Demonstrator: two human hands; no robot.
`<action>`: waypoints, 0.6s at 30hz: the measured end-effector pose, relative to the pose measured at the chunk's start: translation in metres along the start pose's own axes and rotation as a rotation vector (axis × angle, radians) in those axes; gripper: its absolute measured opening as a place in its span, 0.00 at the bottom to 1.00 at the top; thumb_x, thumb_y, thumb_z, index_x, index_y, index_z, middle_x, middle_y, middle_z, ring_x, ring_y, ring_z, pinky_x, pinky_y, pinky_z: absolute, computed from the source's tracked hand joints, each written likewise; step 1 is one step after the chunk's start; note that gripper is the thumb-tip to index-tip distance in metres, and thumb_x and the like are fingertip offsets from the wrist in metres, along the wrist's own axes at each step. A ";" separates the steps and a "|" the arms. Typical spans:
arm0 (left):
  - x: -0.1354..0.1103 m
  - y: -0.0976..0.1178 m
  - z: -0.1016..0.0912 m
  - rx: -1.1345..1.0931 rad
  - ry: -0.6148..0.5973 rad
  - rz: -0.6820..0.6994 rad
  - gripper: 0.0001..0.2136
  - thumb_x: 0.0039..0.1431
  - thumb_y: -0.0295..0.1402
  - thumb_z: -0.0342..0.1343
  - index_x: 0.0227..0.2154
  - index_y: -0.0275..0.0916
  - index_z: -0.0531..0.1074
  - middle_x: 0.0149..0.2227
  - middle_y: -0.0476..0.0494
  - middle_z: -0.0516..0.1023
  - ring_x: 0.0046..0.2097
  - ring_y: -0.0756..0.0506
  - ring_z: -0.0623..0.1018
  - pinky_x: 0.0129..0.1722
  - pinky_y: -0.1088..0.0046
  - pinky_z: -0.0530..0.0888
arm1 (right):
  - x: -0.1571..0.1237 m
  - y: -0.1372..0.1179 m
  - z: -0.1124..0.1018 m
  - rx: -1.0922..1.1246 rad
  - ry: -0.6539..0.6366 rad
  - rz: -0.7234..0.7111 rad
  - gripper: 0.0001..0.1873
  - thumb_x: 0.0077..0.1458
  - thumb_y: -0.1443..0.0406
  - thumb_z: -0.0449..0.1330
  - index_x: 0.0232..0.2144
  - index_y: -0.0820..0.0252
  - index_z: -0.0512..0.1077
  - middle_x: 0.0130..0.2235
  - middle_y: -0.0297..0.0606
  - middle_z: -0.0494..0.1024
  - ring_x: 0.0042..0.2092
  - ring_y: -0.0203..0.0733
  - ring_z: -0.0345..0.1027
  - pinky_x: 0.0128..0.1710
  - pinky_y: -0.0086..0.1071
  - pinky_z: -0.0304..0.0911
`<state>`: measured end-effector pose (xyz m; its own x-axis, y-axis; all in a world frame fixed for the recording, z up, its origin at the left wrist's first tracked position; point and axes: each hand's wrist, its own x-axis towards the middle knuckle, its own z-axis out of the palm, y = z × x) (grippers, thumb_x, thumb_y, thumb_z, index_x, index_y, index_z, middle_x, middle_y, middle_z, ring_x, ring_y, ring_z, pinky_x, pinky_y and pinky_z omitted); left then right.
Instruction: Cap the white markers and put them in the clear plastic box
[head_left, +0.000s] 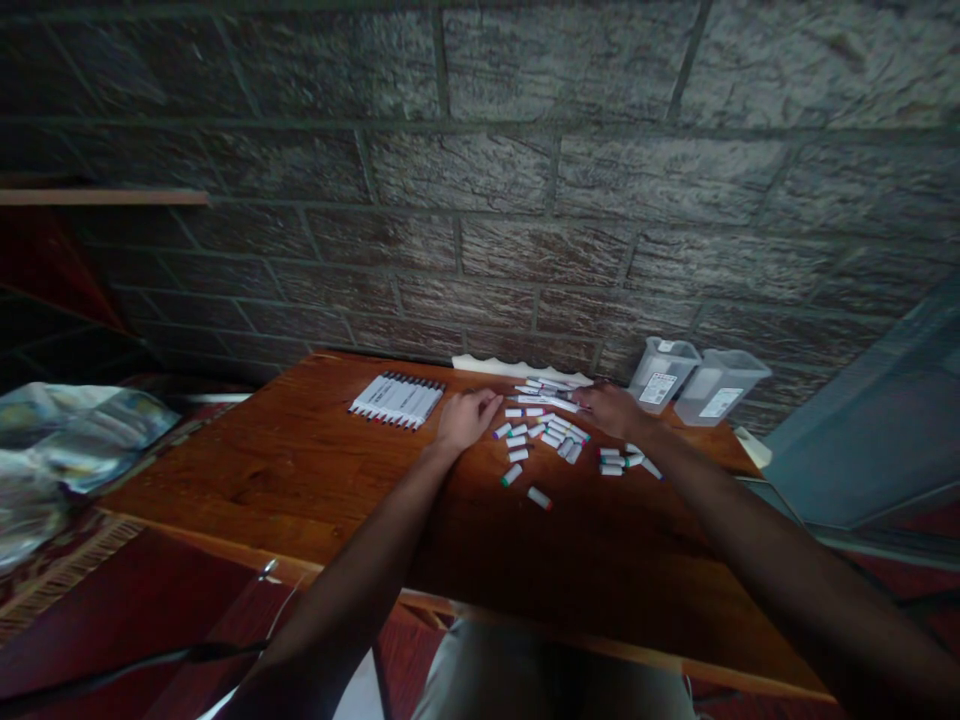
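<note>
My left hand [466, 418] is over the table with its fingers curled together. Whatever may be between its fingertips is too small to make out. To its left, a neat row of white markers with dark caps [397, 400] lies side by side. My right hand [609, 410] is closed at the right end of a loose pile of white markers [547, 388], its fingertips on a marker. Below both hands are scattered short white caps with coloured ends [559, 432]. A smaller group of these caps [612, 461] lies under my right wrist.
Two clear plastic containers [722, 388] with labels stand at the back right of the wooden table [300, 470]. Behind the pile, a white wavy-edged strip [480, 366] runs along the brick wall [510, 250]. Plastic bags [82, 430] are at the far left.
</note>
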<state>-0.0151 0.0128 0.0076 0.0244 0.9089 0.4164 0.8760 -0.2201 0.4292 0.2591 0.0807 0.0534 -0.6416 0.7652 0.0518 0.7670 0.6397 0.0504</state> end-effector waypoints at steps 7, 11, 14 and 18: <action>-0.002 0.020 0.007 -0.340 0.068 0.107 0.15 0.62 0.44 0.52 0.34 0.39 0.78 0.33 0.46 0.81 0.31 0.49 0.75 0.33 0.75 0.69 | -0.039 -0.004 -0.001 0.955 0.245 0.008 0.15 0.53 0.56 0.61 0.39 0.57 0.78 0.41 0.40 0.81 0.42 0.45 0.74 0.45 0.37 0.66; -0.005 0.040 0.011 -0.736 -0.005 0.044 0.16 0.57 0.44 0.57 0.38 0.35 0.78 0.33 0.44 0.81 0.31 0.49 0.76 0.34 0.75 0.70 | -0.034 -0.040 0.013 1.374 0.244 0.018 0.18 0.48 0.54 0.65 0.41 0.56 0.77 0.41 0.37 0.81 0.42 0.44 0.74 0.48 0.39 0.66; -0.005 0.049 0.009 -0.986 -0.103 -0.006 0.17 0.55 0.43 0.60 0.39 0.34 0.78 0.36 0.43 0.81 0.37 0.47 0.78 0.39 0.73 0.72 | -0.030 -0.060 0.018 1.462 0.240 -0.018 0.18 0.48 0.55 0.66 0.41 0.54 0.78 0.43 0.37 0.81 0.46 0.44 0.73 0.52 0.40 0.63; -0.005 0.052 0.005 -1.148 -0.165 -0.102 0.15 0.50 0.41 0.64 0.36 0.34 0.78 0.34 0.45 0.80 0.36 0.48 0.78 0.40 0.73 0.73 | -0.031 -0.070 0.019 1.475 0.254 0.000 0.15 0.49 0.56 0.65 0.39 0.54 0.79 0.42 0.36 0.81 0.46 0.44 0.73 0.52 0.39 0.63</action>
<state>0.0327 -0.0012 0.0234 0.1152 0.9574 0.2647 -0.0716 -0.2577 0.9636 0.2255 0.0131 0.0292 -0.5066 0.8318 0.2271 -0.0169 0.2537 -0.9671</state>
